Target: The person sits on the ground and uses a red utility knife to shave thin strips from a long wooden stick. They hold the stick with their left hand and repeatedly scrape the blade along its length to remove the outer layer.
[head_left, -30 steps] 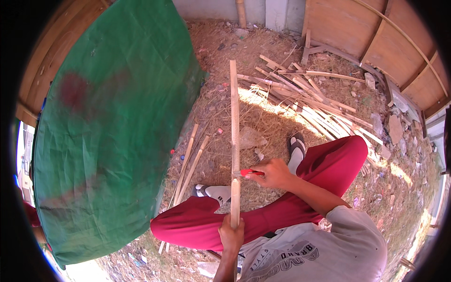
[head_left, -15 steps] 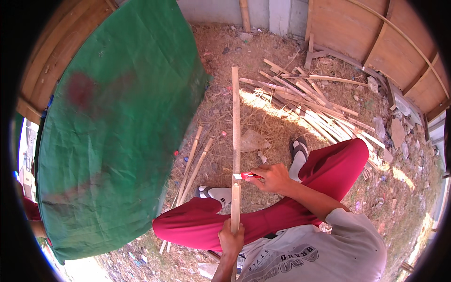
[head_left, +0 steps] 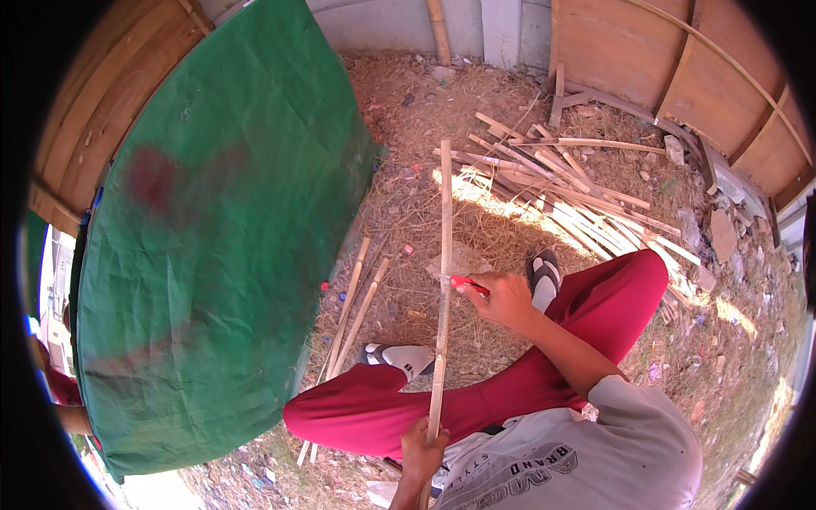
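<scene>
- Left hand: the fingers press together around the near part of the wooden strip. From these fingers the strip runs forward, over the crimson trousers and out above the ground.
- Right hand: the fingers pinch the red-handled cutter. The blade lies just left of the fingertips and appears to meet the strip; depth of bite is too small to tell.
- Grip: the strip's far end projects well beyond both sets of fingers without visible support. A firm left grip is advisable, since the strip may twist or spring under blade pressure.
- Bracing: steady the strip against the trousers, just forward of the left fingers.
- Angle: a shallow, constant blade angle is preferable; a steep one is likely to dig in.
- Clearance: the left fingers are well apart from the blade. Maintain this separation, and keep the right fingertips on the handle, off the strip's edge.
- Feet: the left foot lies below and left of the right fingers; the right foot lies beside them, to the right. Direct strokes away from both.
</scene>
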A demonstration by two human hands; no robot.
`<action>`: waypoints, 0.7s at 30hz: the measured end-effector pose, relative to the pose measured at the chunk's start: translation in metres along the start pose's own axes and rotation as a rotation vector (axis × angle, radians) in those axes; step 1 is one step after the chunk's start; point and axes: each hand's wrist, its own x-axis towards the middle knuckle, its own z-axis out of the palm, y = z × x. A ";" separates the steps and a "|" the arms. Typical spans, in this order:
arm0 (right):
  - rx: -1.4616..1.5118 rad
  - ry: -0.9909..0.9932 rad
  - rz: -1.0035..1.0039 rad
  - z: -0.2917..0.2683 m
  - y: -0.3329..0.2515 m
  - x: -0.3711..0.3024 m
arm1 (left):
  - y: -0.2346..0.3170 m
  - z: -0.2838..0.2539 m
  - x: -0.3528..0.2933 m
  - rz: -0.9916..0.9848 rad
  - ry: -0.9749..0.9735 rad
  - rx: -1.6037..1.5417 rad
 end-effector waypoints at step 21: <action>-0.128 -0.133 0.215 -0.007 0.034 0.041 | -0.080 -0.045 -0.063 0.254 0.093 0.425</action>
